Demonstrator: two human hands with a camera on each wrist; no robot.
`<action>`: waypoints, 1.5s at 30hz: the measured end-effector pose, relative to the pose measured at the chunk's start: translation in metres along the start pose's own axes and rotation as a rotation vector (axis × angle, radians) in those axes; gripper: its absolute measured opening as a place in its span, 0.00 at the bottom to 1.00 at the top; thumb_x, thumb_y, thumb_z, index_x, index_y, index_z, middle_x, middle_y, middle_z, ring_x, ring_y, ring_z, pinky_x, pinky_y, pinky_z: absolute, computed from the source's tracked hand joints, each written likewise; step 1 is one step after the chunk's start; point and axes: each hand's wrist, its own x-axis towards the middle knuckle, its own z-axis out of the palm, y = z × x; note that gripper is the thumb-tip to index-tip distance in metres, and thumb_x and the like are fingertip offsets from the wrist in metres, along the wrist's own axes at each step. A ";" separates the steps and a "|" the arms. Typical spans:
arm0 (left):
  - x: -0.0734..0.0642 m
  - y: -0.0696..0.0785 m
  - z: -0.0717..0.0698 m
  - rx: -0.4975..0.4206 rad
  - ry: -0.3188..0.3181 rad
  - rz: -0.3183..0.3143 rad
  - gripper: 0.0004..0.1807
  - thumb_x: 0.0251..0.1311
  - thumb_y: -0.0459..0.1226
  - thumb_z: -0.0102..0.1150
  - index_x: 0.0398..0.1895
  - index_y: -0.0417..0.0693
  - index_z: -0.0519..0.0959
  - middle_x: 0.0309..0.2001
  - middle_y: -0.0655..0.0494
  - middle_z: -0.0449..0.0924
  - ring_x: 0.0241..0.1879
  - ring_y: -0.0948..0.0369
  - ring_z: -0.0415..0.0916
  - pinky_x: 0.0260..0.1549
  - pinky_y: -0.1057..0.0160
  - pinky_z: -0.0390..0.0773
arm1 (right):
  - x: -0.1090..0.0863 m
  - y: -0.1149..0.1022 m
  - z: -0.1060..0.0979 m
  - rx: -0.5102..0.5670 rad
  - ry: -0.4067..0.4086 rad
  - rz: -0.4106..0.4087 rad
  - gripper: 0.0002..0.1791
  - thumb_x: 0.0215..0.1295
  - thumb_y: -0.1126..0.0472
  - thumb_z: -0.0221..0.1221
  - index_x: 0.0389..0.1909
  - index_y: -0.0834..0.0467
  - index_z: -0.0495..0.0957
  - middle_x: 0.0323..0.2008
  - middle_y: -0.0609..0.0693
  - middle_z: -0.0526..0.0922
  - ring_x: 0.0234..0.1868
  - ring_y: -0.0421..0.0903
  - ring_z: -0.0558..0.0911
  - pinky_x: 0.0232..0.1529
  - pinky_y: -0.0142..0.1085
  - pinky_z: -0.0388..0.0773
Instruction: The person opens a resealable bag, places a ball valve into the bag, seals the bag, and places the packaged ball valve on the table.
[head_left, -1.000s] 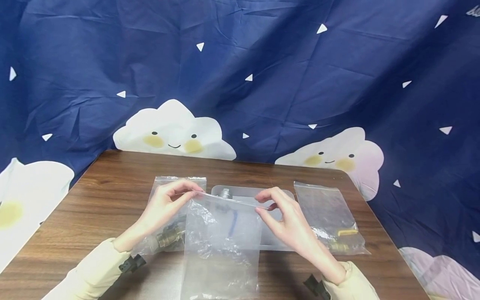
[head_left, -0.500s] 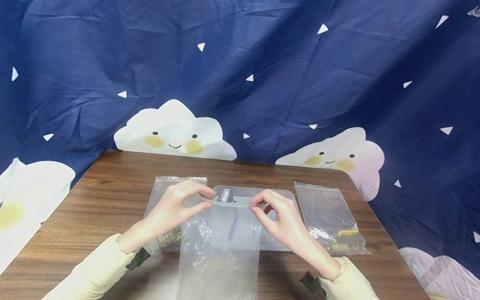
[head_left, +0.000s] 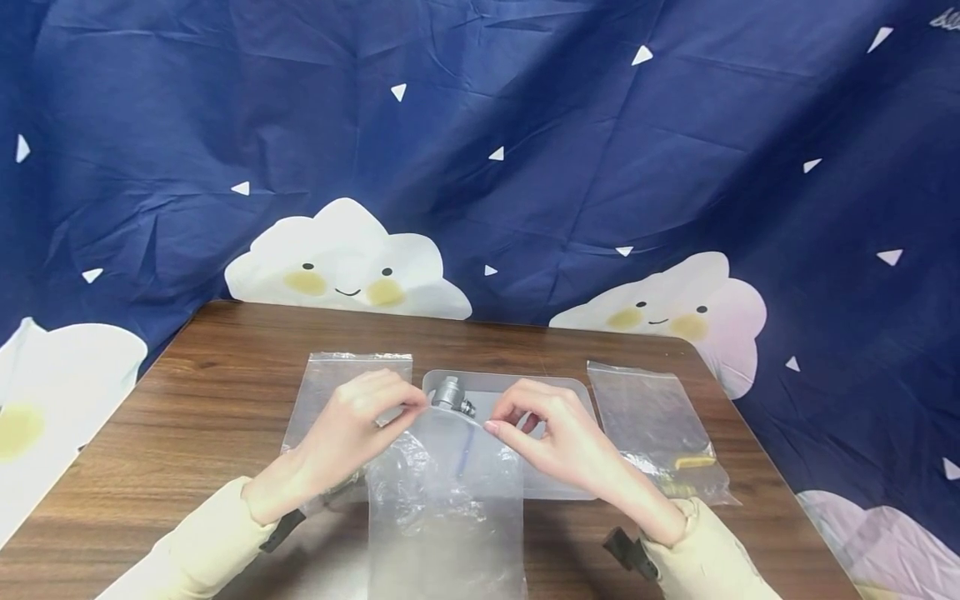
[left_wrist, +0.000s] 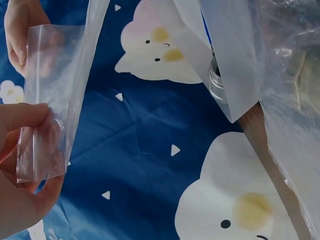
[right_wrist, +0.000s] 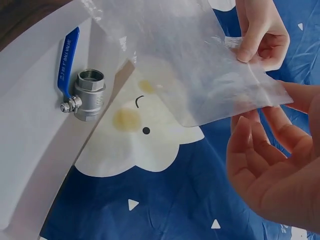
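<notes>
A clear plastic zip bag [head_left: 450, 537] hangs upright from both hands, its mouth edge bowed. My left hand [head_left: 360, 425] pinches the left end of that edge between thumb and fingers. The right hand [head_left: 558, 433] pinches the right end, as the right wrist view shows with the bag corner [right_wrist: 267, 95] between thumb and fingers. Behind the bag, a metal ball valve [right_wrist: 90, 95] with a blue lever handle [right_wrist: 67, 60] lies in a translucent plastic tray [head_left: 561, 482]. Part of the handle shows blurred through the bag plastic.
On the wooden table [head_left: 247, 367], a second zip bag [head_left: 326, 387] with brass-coloured fittings lies left of the tray, partly behind my left hand. To the right lies another zip bag [head_left: 652, 408] with a yellow-handled part [head_left: 696, 461]. A blue cloud-print cloth [head_left: 525, 108] hangs behind.
My left hand has moved right, and the right hand slightly left, so they are closer together. The bag's mouth edge has gone from taut to bowed, and more of the valve shows above it.
</notes>
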 end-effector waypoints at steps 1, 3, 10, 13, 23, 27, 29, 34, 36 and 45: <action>0.000 0.001 0.000 0.001 -0.001 0.002 0.06 0.55 0.31 0.69 0.33 0.50 0.84 0.31 0.63 0.84 0.34 0.66 0.79 0.39 0.72 0.76 | 0.000 0.000 0.000 -0.002 -0.008 0.002 0.05 0.61 0.62 0.67 0.30 0.48 0.81 0.29 0.38 0.83 0.30 0.30 0.79 0.29 0.28 0.81; 0.000 0.002 0.000 0.001 -0.003 0.006 0.04 0.58 0.32 0.67 0.34 0.51 0.84 0.31 0.63 0.84 0.34 0.66 0.78 0.39 0.71 0.76 | 0.001 -0.001 -0.001 -0.009 -0.022 -0.001 0.05 0.61 0.62 0.67 0.31 0.49 0.82 0.29 0.38 0.83 0.29 0.30 0.78 0.28 0.27 0.80; 0.000 0.001 0.002 -0.006 -0.010 0.034 0.11 0.50 0.27 0.70 0.34 0.50 0.84 0.31 0.63 0.84 0.33 0.66 0.78 0.39 0.71 0.77 | 0.002 0.001 -0.001 -0.040 -0.039 -0.083 0.05 0.61 0.66 0.66 0.32 0.51 0.83 0.28 0.40 0.82 0.28 0.30 0.76 0.26 0.25 0.79; 0.000 0.000 0.003 0.000 -0.026 0.045 0.11 0.51 0.28 0.70 0.35 0.50 0.83 0.31 0.62 0.84 0.34 0.66 0.78 0.41 0.70 0.77 | 0.003 0.001 0.000 -0.055 -0.051 -0.089 0.05 0.61 0.68 0.65 0.31 0.53 0.83 0.26 0.41 0.81 0.27 0.30 0.76 0.27 0.25 0.79; 0.002 -0.003 0.008 0.145 -0.091 0.162 0.22 0.42 0.26 0.72 0.44 0.46 0.79 0.36 0.59 0.85 0.36 0.63 0.82 0.38 0.65 0.83 | 0.006 -0.002 0.003 -0.061 -0.075 0.020 0.06 0.58 0.68 0.63 0.28 0.53 0.81 0.25 0.40 0.80 0.27 0.29 0.76 0.27 0.28 0.81; 0.007 0.002 0.013 0.170 -0.088 0.236 0.19 0.44 0.26 0.70 0.42 0.47 0.80 0.37 0.60 0.86 0.37 0.63 0.82 0.38 0.65 0.83 | 0.007 -0.002 0.004 -0.067 -0.092 0.055 0.05 0.59 0.66 0.63 0.29 0.52 0.82 0.25 0.39 0.81 0.28 0.28 0.77 0.29 0.27 0.82; 0.010 0.005 0.017 0.171 -0.084 0.279 0.16 0.48 0.27 0.69 0.42 0.48 0.81 0.38 0.60 0.86 0.38 0.63 0.82 0.38 0.66 0.83 | 0.008 -0.003 0.005 -0.071 -0.097 0.065 0.04 0.60 0.65 0.64 0.30 0.52 0.83 0.26 0.39 0.82 0.28 0.28 0.78 0.30 0.25 0.81; 0.014 0.013 0.024 0.160 -0.108 0.313 0.08 0.56 0.31 0.67 0.39 0.52 0.83 0.36 0.63 0.85 0.38 0.65 0.81 0.46 0.67 0.83 | 0.008 -0.003 0.007 -0.079 -0.090 0.061 0.03 0.61 0.63 0.64 0.32 0.52 0.84 0.26 0.40 0.84 0.29 0.28 0.78 0.30 0.24 0.80; 0.014 0.014 0.024 0.154 -0.120 0.297 0.07 0.58 0.33 0.66 0.38 0.52 0.83 0.36 0.63 0.84 0.38 0.66 0.81 0.49 0.67 0.83 | 0.008 -0.002 0.008 -0.084 -0.085 0.056 0.03 0.62 0.63 0.64 0.32 0.52 0.84 0.26 0.40 0.83 0.29 0.27 0.78 0.30 0.25 0.81; 0.015 0.014 0.025 0.082 -0.110 0.260 0.02 0.61 0.33 0.64 0.33 0.50 0.81 0.33 0.63 0.80 0.35 0.67 0.75 0.36 0.73 0.74 | 0.006 -0.001 0.010 -0.094 -0.118 -0.036 0.01 0.65 0.63 0.63 0.35 0.55 0.82 0.30 0.43 0.82 0.30 0.32 0.79 0.29 0.22 0.80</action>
